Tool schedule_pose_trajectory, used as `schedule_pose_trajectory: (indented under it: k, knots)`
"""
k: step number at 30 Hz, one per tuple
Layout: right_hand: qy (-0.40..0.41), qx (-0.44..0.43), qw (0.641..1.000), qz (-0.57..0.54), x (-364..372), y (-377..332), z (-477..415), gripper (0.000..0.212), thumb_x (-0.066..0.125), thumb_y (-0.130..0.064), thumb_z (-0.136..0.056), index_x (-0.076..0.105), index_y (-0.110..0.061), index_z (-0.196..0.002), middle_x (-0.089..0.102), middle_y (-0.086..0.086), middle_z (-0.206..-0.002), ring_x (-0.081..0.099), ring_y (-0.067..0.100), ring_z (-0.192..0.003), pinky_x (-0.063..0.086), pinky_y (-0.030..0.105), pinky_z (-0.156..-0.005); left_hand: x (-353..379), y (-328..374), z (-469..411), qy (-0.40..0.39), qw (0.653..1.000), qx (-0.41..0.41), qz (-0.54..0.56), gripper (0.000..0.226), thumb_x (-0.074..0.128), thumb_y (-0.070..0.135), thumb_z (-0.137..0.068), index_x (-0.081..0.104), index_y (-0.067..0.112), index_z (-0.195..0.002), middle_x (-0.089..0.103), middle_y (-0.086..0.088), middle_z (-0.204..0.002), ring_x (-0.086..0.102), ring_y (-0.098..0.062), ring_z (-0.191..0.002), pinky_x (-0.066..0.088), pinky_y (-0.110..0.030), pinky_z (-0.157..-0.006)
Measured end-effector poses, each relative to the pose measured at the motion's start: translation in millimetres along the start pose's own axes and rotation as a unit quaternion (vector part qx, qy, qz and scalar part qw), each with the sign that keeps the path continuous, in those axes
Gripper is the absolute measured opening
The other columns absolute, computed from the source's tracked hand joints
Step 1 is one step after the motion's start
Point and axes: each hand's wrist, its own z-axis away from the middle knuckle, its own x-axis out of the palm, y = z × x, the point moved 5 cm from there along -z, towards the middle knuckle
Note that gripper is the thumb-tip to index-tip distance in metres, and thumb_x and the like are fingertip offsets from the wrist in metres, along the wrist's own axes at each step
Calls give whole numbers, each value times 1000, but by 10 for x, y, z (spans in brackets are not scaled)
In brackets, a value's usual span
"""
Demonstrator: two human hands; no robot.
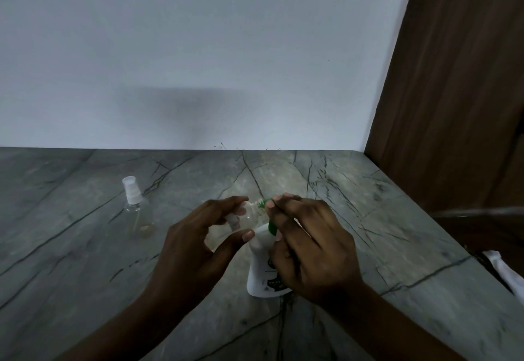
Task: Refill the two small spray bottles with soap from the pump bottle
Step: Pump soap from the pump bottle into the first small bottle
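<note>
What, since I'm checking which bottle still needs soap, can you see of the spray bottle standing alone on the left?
The left spray bottle is small, of clear plastic, with a white spray head under a translucent cap, so it is closed. It stands upright on the grey veined counter, touched by nothing else. A faint amber tint shows near its base; liquid or reflection, I cannot tell.

Capped spray bottle (136, 210): clear, white sprayer on, upright, well left, trace of amber liquid.
Open spray bottle (251, 216): clear, uncapped, tilted, neck at the green nozzle.
Pump bottle (262, 264): white, green pump, upright.
</note>
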Motion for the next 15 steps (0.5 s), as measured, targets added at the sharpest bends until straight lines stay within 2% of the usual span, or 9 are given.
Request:
schedule_pose_trajectory:
  k: [5, 9, 15]
  knots:
    - [-17, -10, 1000, 16, 12, 34, -36, 38, 39, -12, -96, 70, 9, -103, 69, 21, -102, 58, 28, -100, 41, 23, -95, -21, 40, -29, 8, 1000, 1, -5, 38, 73, 32, -77, 58, 28, -112, 64, 18, -99, 56, 12, -97, 39, 0, -78]
    - [-21, -14, 1000, 18, 23, 17, -48, 39, 37, -12, -96, 68, 10, -104, 68, 23, -102, 55, 28, -103, 39, 23, -98, -10, 76, -36, 3, 1000, -4, -6, 38, 64, 31, -76, 54, 31, -112, 59, 22, -98, 51, 19, -98, 36, 2, -79]
    - [-12, -6, 1000, 18, 28, -1, -1, 33, 49, -10, -88, 68, 11, -104, 67, 24, -103, 54, 29, -103, 39, 24, -98, 21, 50, -8, 8, 1000, 13, -21, 37, 64, 32, -79, 52, 31, -114, 57, 24, -98, 52, 17, -97, 38, 0, -80]
